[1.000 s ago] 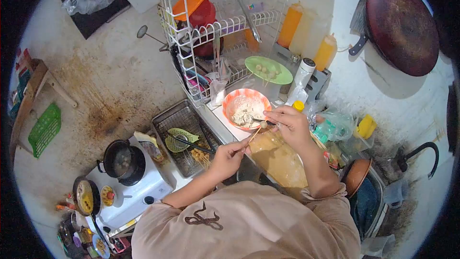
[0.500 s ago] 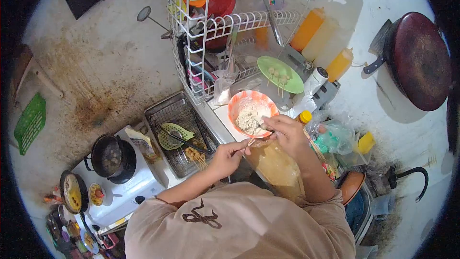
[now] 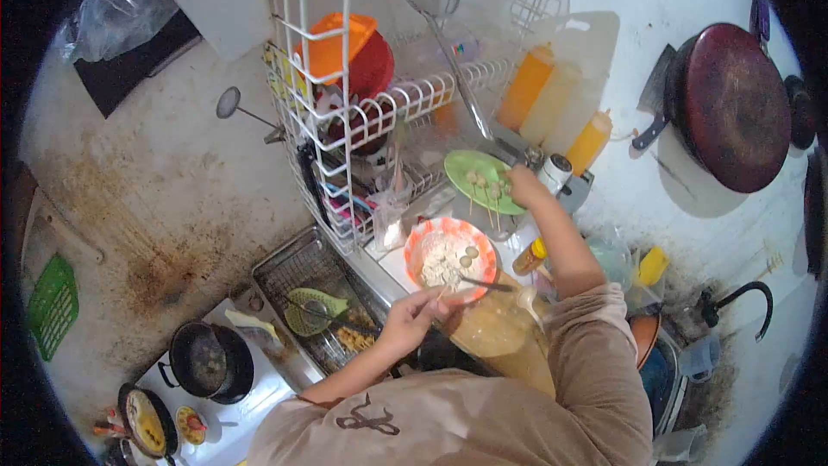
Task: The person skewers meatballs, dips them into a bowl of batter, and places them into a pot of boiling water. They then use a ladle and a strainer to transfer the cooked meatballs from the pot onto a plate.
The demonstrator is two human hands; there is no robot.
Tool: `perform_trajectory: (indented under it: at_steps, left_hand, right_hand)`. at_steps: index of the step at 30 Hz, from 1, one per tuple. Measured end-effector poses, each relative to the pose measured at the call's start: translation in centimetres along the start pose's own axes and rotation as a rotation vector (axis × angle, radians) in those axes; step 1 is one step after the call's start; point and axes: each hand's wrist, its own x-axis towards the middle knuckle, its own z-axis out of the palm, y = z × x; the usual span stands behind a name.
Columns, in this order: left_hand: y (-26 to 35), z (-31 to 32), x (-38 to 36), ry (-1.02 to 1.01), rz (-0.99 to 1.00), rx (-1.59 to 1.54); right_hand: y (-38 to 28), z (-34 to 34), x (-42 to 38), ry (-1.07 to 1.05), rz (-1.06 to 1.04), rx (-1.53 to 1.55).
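An orange-and-white bowl (image 3: 414, 255) holds whitish flour, two small round balls (image 3: 467, 257) and a spoon whose dark handle rests over the rim. Close to the bowl's near edge is my left hand (image 3: 416, 315), its fingers pinched on a thin wooden skewer (image 3: 443, 292). My right hand (image 3: 524, 186) reaches to the right side of the green plate (image 3: 457, 164), where small balls on skewers lie. Its fingertips are partly hidden, so what they hold, if anything, is unclear. A wooden board (image 3: 504, 336) lies below the bowl.
A white wire rack (image 3: 349, 121) stands behind the bowl. To the left are a metal tray (image 3: 285, 272) with a green strainer and fried skewers, and a black pot (image 3: 211, 362) on the stove. Sauce bottles (image 3: 528, 82) stand behind the plate.
My right hand has left the bowl and moved up to the green plate. Two balls now show in the flour. My left hand stays beside the bowl; the view has shifted.
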Motion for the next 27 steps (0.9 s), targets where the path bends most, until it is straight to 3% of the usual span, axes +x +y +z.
perform_trajectory:
  at_steps: [2,5,8,11,13,15,18,23,27]
  left_hand:
    - [0.3,-0.7,0.4,-0.005,0.026,0.008]
    - [0.0,-1.4,0.6,0.022,0.034,0.004]
    - [-0.3,-1.6,0.9,0.036,0.058,0.043]
    - [-0.8,-1.7,1.1,0.045,0.104,0.055]
    - [-0.7,-1.3,0.9,0.048,0.080,0.026]
    - [0.0,-0.8,0.7,0.015,0.064,0.054]
    - [0.6,0.6,0.8,-0.035,0.069,0.050]
    - [0.7,2.6,0.7,-0.117,0.049,0.177]
    - [-0.3,4.3,0.8,-0.174,0.164,0.140]
  right_hand:
    - [0.1,0.7,0.5,-0.050,-0.013,0.025]
    - [-0.7,0.1,0.6,-0.035,0.136,0.073]
    - [0.1,-0.1,0.2,0.189,0.232,0.267]
    - [-3.2,-4.5,-3.2,0.264,0.290,0.931]
    - [-5.6,-6.3,-7.2,0.178,0.112,1.236]
    - [-9.1,-8.8,-11.2,0.014,0.133,1.331]
    - [-10.5,-9.2,-14.6,0.075,-0.071,1.259]
    - [-10.1,-10.2,-18.3,0.110,-0.055,1.235]
    - [-9.4,-11.1,-20.6,0.232,-0.085,1.104]
